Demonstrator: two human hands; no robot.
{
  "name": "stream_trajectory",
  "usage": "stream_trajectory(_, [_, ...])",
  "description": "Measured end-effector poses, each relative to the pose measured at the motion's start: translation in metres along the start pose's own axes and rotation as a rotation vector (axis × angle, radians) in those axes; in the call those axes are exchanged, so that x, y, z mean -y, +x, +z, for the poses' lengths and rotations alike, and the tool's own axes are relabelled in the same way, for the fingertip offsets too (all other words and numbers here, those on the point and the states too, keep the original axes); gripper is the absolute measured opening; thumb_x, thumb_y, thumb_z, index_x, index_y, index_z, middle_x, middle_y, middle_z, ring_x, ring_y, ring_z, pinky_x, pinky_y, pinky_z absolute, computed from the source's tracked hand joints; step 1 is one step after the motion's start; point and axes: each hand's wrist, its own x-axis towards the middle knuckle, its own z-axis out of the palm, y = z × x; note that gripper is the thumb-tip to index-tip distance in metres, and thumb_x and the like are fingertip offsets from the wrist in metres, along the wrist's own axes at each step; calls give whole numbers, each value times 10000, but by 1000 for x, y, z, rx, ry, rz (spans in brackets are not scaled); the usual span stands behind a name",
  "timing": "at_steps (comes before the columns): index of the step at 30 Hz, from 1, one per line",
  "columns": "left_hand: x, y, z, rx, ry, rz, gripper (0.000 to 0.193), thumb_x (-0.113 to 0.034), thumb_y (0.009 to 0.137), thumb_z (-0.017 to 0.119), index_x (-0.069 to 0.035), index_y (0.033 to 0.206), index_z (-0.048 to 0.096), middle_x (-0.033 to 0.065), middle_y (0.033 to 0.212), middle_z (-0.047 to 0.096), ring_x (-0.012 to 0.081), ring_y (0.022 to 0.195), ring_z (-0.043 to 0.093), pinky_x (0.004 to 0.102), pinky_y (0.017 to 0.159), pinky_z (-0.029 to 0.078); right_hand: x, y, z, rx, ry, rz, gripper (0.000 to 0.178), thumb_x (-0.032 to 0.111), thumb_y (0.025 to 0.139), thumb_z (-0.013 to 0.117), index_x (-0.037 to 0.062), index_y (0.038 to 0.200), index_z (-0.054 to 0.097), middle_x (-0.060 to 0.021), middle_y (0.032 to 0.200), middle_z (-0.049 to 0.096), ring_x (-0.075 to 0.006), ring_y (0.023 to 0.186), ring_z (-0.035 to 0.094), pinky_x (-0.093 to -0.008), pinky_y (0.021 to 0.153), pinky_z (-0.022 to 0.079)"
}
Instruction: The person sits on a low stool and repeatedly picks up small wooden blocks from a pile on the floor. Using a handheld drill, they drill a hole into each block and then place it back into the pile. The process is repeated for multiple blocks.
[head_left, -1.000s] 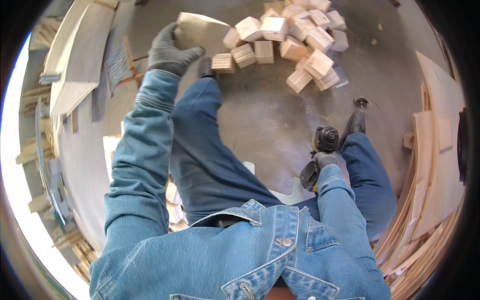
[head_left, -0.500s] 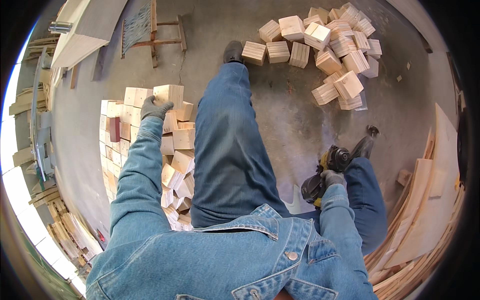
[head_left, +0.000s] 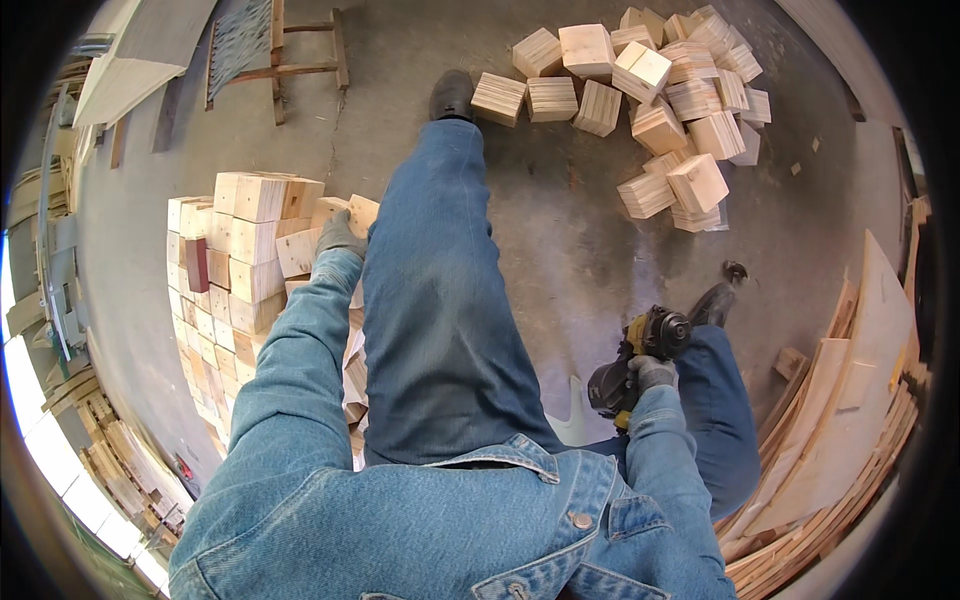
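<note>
Left hand: a gloved left hand (head_left: 341,235) is laid against a pale wooden block (head_left: 363,213) just ahead of it; fingers seem curled, but whether the block is gripped cannot be told.
Right hand: the gloved right hand (head_left: 655,373) is closed around the handle of a yellow-and-black power tool (head_left: 640,338), probably so that the left is kept free for blocks.
Stack: beside the left hand, on its outer side, blocks are ranked in a tight stack (head_left: 235,250), presumably squared for steadiness; one red-brown block (head_left: 195,265) is set among them.
Scattered blocks: ahead of the right hand, a loose heap (head_left: 690,95) is left at mixed angles, apparently unsorted.
Changed since half a second ago: the block then touched by the left hand appears left on the stack's top; the hand has been shifted toward the leg (head_left: 440,290).
</note>
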Motion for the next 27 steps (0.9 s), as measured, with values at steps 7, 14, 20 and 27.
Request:
stream_trajectory(7, [-1, 11, 19, 82, 111, -223, 724, -474, 857, 740, -167, 1475, 522, 190, 1467, 560, 341, 1370, 534, 452, 1128, 450, 2, 2, -1, 21, -16, 42, 274, -25, 770, 712, -43, 1041, 670, -133, 717, 683, -253, 558, 647, -376, 542, 537])
stream_trajectory(14, [14, 10, 23, 117, 151, -217, 720, -463, 846, 753, -155, 1462, 542, 188, 1457, 573, 340, 1362, 544, 446, 1125, 454, 4, -3, -2, 50, -44, 14, 264, 3, 769, 729, -26, 1027, 682, -128, 709, 687, -247, 566, 653, -375, 553, 538])
stream_trajectory(20, [3, 63, 6, 96, 223, -2, 716, -454, 837, 764, -144, 1450, 560, 187, 1447, 585, 339, 1355, 552, 441, 1123, 457, -13, 16, -6, 57, -6, -7, 199, 7, 726, 744, -14, 913, 680, -131, 673, 676, -258, 508, 630, -387, 504, 523])
stream_trajectory(27, [-153, 38, -100, -178, 305, 352, 733, -422, 773, 816, -109, 1404, 612, 182, 1378, 642, 342, 1303, 595, 429, 1116, 463, -38, 56, -4, 86, 43, 6, 124, -11, 699, 730, -2, 812, 678, -117, 608, 631, -261, 463, 600, -412, 449, 482])
